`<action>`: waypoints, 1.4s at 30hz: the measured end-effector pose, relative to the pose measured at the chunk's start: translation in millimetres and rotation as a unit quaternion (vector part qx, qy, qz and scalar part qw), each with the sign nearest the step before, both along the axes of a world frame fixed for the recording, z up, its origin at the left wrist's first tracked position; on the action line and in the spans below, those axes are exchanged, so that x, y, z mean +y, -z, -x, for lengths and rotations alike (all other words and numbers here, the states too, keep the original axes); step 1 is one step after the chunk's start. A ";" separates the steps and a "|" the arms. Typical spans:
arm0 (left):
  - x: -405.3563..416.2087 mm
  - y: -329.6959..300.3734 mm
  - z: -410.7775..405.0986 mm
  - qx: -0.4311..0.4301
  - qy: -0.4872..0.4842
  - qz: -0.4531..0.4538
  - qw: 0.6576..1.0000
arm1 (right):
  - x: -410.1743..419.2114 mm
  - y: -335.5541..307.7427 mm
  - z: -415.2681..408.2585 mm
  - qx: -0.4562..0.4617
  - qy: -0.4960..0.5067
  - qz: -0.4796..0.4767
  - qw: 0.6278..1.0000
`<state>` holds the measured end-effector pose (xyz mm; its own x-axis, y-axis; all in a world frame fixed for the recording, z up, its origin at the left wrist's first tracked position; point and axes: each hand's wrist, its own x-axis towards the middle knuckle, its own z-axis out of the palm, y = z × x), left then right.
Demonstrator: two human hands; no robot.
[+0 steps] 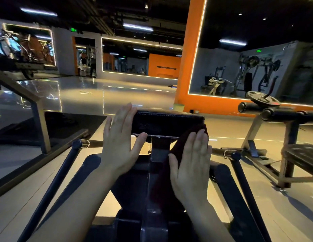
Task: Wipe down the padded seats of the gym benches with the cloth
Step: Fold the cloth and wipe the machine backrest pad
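Over on the left, a slanted metal frame [38,117] stands on the shiny floor [92,95]. Next comes the left hand [120,145]. Its fingers are straight and spread, and it lies flat against the left end of the black padded seat [167,121], with the thumb under the seat's bottom edge. The seat sits on a dark metal post [159,149] in the middle, and two black bars [52,186] slope down on both sides of it. The dark red cloth [176,154] hangs over the right front part of the seat and drops down past the post. The right hand [192,168] presses flat on the cloth, fingers straight and close together, not curled around it. Farther right is another machine with black roller pads [278,113] and a round weight plate [263,99] on top. Behind it stands a big orange wall [190,67] with a mirror [257,58].
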<state>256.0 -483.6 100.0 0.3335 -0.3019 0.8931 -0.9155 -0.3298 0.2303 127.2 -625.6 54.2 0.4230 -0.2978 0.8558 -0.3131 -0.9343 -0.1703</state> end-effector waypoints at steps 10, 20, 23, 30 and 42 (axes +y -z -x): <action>-0.8 3.0 -0.8 0.019 0.015 -0.014 1.000 | 0.5 -80.5 -22.3 -0.008 0.019 -0.023 1.000; 15.5 11.4 -2.1 0.086 0.020 0.055 0.995 | -26.6 -43.1 6.6 0.102 0.012 0.223 0.969; 28.3 24.7 -11.5 0.105 0.008 0.063 0.992 | -11.5 -50.3 -9.1 0.079 0.019 0.212 0.974; 31.9 20.7 -11.0 0.069 0.016 0.022 0.997 | 29.3 -83.1 -57.5 0.118 -0.038 0.351 0.928; 34.1 23.3 -14.0 0.073 0.005 0.096 0.993 | -34.0 -44.2 -4.7 0.055 -0.079 0.293 0.951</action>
